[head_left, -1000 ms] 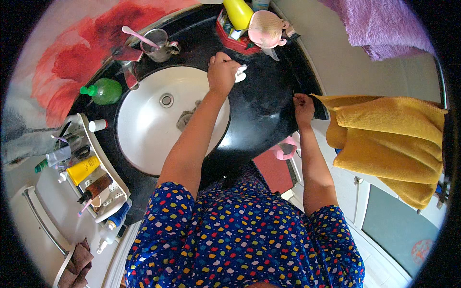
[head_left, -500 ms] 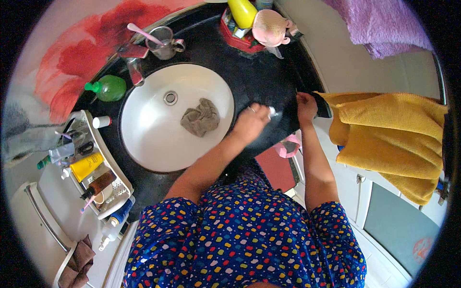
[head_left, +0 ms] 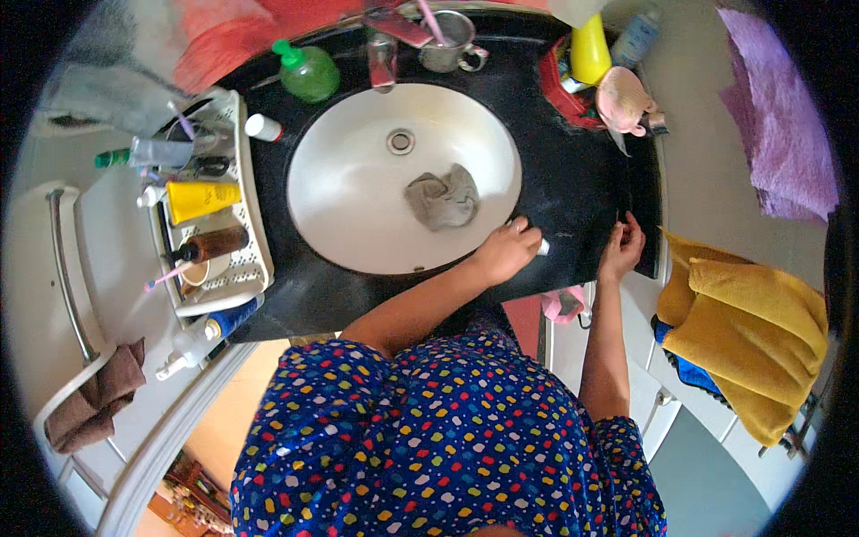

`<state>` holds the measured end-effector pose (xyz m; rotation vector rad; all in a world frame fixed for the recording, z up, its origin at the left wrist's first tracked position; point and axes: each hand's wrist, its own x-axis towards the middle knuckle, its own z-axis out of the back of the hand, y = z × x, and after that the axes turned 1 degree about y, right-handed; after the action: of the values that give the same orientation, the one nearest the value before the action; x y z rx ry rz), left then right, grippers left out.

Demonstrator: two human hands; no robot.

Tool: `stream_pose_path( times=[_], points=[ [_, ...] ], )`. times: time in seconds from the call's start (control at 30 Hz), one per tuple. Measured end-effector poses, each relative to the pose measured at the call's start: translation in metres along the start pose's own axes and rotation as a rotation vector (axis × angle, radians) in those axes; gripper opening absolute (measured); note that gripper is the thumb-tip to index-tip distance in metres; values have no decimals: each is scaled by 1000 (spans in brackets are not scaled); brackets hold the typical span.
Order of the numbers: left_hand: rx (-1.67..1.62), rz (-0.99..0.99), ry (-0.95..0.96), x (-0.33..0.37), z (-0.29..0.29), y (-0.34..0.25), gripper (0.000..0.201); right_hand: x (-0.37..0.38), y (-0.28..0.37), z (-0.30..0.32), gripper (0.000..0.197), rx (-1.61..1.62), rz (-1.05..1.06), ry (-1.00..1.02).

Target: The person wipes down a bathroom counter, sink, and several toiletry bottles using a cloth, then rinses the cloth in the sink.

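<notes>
My left hand [head_left: 510,253] is closed beside the basin's near right rim. A small white piece [head_left: 543,246] pokes out of it; most of it is hidden by the fingers, so its kind cannot be made out. Over the counter's right end my right hand [head_left: 622,248] pinches with thumb and fingertips. A thin, tiny thing seems to stick up from that pinch, too small to name. A crumpled grey cloth [head_left: 445,199] lies in the white oval basin [head_left: 335,210], below and right of the drain.
Behind the basin are a green soap bottle [head_left: 309,73], a tap [head_left: 382,61] and a metal mug [head_left: 447,46]. A white perforated rack [head_left: 255,219] with tubes and bottles stands left. A red container [head_left: 564,94] sits far right on the black counter [head_left: 573,183]. A yellow towel [head_left: 752,331] hangs right.
The view has turned, so the basin sits further right and higher. My left hand has moved toward the basin rim with the white piece. My right hand stays near the counter's right end.
</notes>
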<state>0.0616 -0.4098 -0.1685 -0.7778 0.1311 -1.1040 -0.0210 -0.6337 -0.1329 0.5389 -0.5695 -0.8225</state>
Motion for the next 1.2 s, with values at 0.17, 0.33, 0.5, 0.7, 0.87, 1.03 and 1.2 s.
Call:
stream_pose_path(
  times=[0.17, 0.33, 0.5, 0.7, 0.87, 1.03, 1.2],
  points=[
    [-37, 156, 0, -62, 49, -1, 21, -45, 99, -38, 17, 179, 350, 413],
    [150, 618, -324, -120, 134, 8, 30, -90, 145, -126, 43, -41, 608, 998],
    [448, 742, -578, -201, 169, 6, 28, -118, 153, -180, 65, -560, 735, 1140],
    [581, 821, -530, -240, 162, 18, 27, -95, 142, -203, 63, -434, 636, 1321],
    [540, 899, -587, -237, 150, 25, 25, -64, 189, -198, 47, -95, 628, 1280],
    [697, 894, -501, -223, 163, 15, 31, -2, 305, -164, 37, 822, -190, 1063],
    [411, 702, -557, -177, 170, 7, 42, 54, 335, -174, 26, 953, -125, 1120]
  ],
)
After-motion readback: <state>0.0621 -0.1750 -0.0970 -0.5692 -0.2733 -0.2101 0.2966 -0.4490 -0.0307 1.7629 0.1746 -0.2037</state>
